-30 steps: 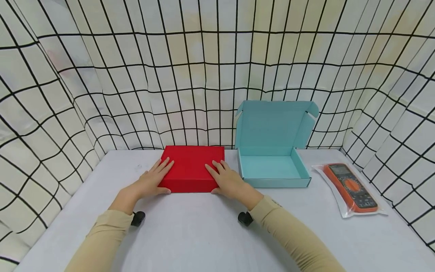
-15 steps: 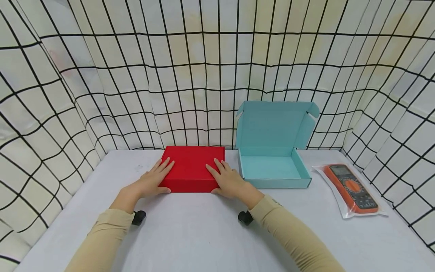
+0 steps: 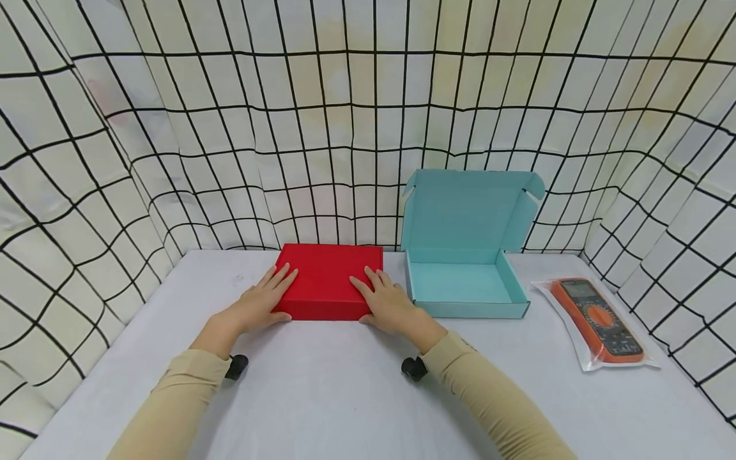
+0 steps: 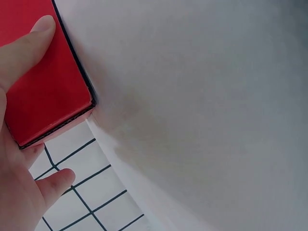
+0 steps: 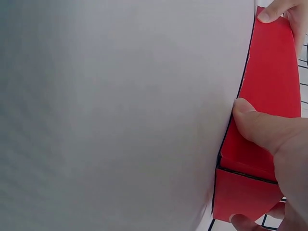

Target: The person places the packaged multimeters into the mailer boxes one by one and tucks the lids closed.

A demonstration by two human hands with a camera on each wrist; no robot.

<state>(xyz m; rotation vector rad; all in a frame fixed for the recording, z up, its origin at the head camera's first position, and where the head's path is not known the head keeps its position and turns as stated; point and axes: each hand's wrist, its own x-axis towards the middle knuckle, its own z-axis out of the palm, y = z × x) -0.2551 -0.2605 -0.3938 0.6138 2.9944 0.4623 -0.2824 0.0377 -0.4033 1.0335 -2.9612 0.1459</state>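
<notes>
A closed red cardboard box (image 3: 330, 275) lies flat on the white table toward its back edge. My left hand (image 3: 261, 303) rests on its left end, the fingers spread over the top and the thumb at the front face. At the right end my right hand (image 3: 391, 306) lies the same way, fingers straight over the top edge. In the right wrist view the right thumb (image 5: 260, 125) presses the red front face, with other fingers at the box's end. The left thumb (image 4: 36, 45) touches that front face in the left wrist view.
A light blue box (image 3: 466, 281) with its lid raised stands just right of the red one. Further right lies an orange multimeter (image 3: 598, 319) in a clear plastic bag. A white wall with a black grid (image 3: 345, 128) encloses the table's back and sides.
The red box has shifted slightly away, toward the back wall, with both hands on it. The hands have kept their pose, and the head view has turned a little.
</notes>
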